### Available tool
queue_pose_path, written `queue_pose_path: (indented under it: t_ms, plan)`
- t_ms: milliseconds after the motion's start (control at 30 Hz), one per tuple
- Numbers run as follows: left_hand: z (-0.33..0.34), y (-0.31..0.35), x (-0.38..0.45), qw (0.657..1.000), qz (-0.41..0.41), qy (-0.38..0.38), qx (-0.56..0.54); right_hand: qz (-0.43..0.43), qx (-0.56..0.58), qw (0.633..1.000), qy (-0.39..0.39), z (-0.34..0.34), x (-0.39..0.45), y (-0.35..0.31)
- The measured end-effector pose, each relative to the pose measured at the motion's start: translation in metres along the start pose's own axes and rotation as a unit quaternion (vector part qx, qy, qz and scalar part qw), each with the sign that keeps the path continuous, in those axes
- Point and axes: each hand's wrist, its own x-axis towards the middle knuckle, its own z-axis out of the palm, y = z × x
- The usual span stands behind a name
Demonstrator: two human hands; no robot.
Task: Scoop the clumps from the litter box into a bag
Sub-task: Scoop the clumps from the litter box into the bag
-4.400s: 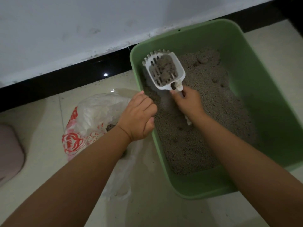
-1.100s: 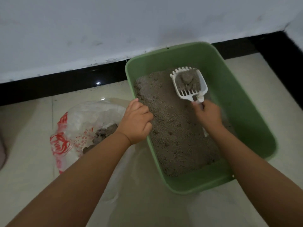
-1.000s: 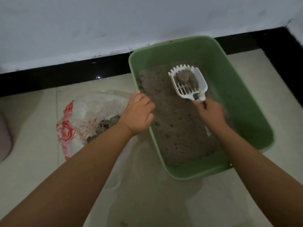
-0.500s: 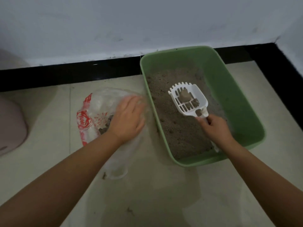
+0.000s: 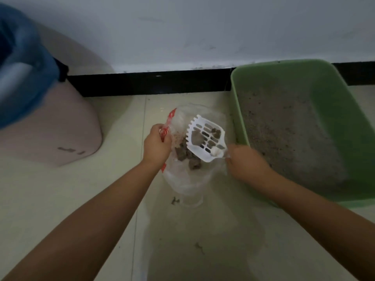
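scoop held over the open bag

the left hand (image 5: 157,146) grips the left edge of the plastic bag (image 5: 187,179), with its fingers curled round the part that has red print on it. the bag sits on the floor (image 5: 60,199) and its mouth is open to the top. dark clumps (image 5: 185,154) lie inside the bag, just to the right of the left hand.

the right hand (image 5: 245,164) holds the handle of the white scoop (image 5: 205,138). its fingers are closed round the handle, so most of the handle is hidden. the scoop sits right over the open bag, between the two hands. its toothed end points up and to the left, away from the right hand. the scoop is tipped. a few small clumps are in it, near its far right side, and more dark bits show through the slots.

the green litter box (image 5: 345,110) is on the floor to the right of the bag, just beside it. the right hand is close to the near left wall of the box. grey litter (image 5: 284,128) fills the bottom of the box.

a pink thing (image 5: 54,128) stands on the floor to the left, well apart from the bag. a blue thing (image 5: 22,78) is above it, too blurry to tell what it is. a white wall (image 5: 203,27) with a black strip (image 5: 152,83) at its foot runs behind it all.
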Motion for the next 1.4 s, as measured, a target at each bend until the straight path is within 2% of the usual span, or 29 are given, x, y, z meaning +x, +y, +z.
queue_pose_path:
  t_ms: [133,233,333,400,433,533,633,700,767,867,1000,1100,1300,1400]
  plan:
    - [0.0,0.0,-0.003,1.0,0.012,0.015,-0.024,-0.025,-0.118,0.992,0.019,0.007,0.005,-0.009]
    - [0.001,-0.002,-0.004,0.999,0.025,0.029,-0.01,-0.067,-0.179,0.976,0.103,0.01,0.001,-0.007]
    - [0.002,-0.004,-0.004,0.999,0.034,0.037,0.001,-0.078,-0.152,0.978,0.119,0.008,-0.001,0.003]
    - [0.002,-0.003,-0.004,0.999,0.037,0.034,0.016,-0.059,-0.141,0.985,0.082,-0.001,-0.006,0.004]
    - [0.002,-0.002,-0.005,0.997,0.049,0.039,0.04,-0.047,-0.112,0.988,0.092,-0.008,-0.009,0.007]
    - [0.003,0.005,-0.006,0.972,0.155,0.081,0.159,-0.013,0.026,0.989,0.142,-0.024,-0.018,0.036]
    - [0.016,0.018,-0.008,0.916,0.33,0.084,0.21,0.048,0.071,0.98,0.181,-0.05,-0.031,0.07]
    - [0.034,0.03,-0.01,0.895,0.405,0.044,0.18,0.12,0.06,0.982,0.136,-0.066,-0.04,0.095]
    - [0.055,0.045,-0.015,0.872,0.468,-0.004,0.143,0.166,0.002,0.984,0.062,-0.076,-0.048,0.119]
    - [0.09,0.058,-0.024,0.832,0.541,-0.05,0.111,0.164,-0.105,0.977,-0.083,-0.076,-0.061,0.137]
    - [0.12,0.057,-0.026,0.793,0.593,-0.069,0.124,0.148,-0.093,0.965,-0.197,-0.054,-0.063,0.148]
    - [0.128,0.052,-0.025,0.782,0.607,-0.056,0.133,0.15,-0.043,0.969,-0.194,-0.034,-0.053,0.149]
    - [0.133,0.048,-0.021,0.741,0.657,-0.069,0.119,0.147,0.097,0.979,-0.102,-0.011,-0.027,0.145]
    - [0.137,0.046,-0.02,0.743,0.659,-0.07,0.1,0.161,0.118,0.977,-0.075,-0.004,-0.012,0.144]
